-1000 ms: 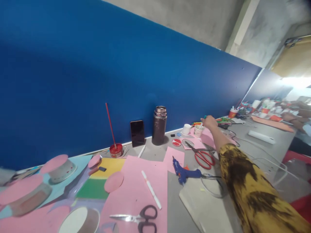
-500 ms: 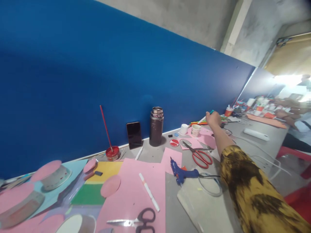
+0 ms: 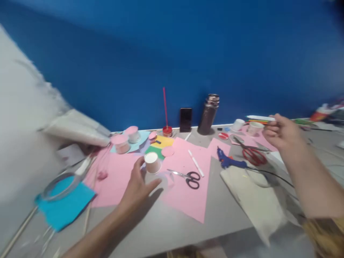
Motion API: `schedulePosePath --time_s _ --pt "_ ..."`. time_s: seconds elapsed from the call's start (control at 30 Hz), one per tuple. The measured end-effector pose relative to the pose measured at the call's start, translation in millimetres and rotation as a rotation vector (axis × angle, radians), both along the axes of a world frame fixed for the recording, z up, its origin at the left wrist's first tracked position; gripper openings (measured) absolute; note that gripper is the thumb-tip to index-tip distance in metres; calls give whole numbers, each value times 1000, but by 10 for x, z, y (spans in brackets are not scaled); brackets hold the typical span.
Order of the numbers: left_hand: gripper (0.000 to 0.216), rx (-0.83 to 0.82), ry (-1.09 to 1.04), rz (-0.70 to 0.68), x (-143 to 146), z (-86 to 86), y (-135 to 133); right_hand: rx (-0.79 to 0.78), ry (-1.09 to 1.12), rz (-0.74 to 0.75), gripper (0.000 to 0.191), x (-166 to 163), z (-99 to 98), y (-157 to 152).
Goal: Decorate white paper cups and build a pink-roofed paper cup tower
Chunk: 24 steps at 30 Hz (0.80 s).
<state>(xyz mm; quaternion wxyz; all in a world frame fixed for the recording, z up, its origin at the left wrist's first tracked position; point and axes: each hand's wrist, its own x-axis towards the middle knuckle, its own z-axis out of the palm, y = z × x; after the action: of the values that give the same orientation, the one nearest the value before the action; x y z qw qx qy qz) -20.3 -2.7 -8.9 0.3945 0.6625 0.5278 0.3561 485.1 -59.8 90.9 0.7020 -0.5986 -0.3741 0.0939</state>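
Here, a white pen (image 3: 260, 118) is gripped by the right hand (image 3: 283, 132). The left hand (image 3: 137, 187) is spread beside a white cup (image 3: 153, 165)

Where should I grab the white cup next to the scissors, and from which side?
I'd hold the white cup around its wall, thumb and fingers on opposite sides, because it's round and stands on end. Coming from the left looks best: the left hand is there, thumb and fingers spread, while the scissors point at the cup from the right.
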Motion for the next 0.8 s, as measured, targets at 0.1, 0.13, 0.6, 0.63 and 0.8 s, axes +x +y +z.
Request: schedulePosePath --time_s 0.1,0.13,0.6,0.63,0.8 --pt "101 21 -62 24 59 -26 141 -83 244 237 43 -734 -181 -94" --pt "100 14 -101 27 60 -50 188 -97 280 290 44 -1023 -263 -137" --pt "29 -706 -901 -130 -75 47 305 -103 689 588 34 -2933 -736 -434" --pt "29 -720 -920 -130 -72 58 302 -112 657 600 33 -2951 -730 -450" --pt "26 -730 -939 -128 -70 49 317 -93 444 572 23 -2479 -657 -887"
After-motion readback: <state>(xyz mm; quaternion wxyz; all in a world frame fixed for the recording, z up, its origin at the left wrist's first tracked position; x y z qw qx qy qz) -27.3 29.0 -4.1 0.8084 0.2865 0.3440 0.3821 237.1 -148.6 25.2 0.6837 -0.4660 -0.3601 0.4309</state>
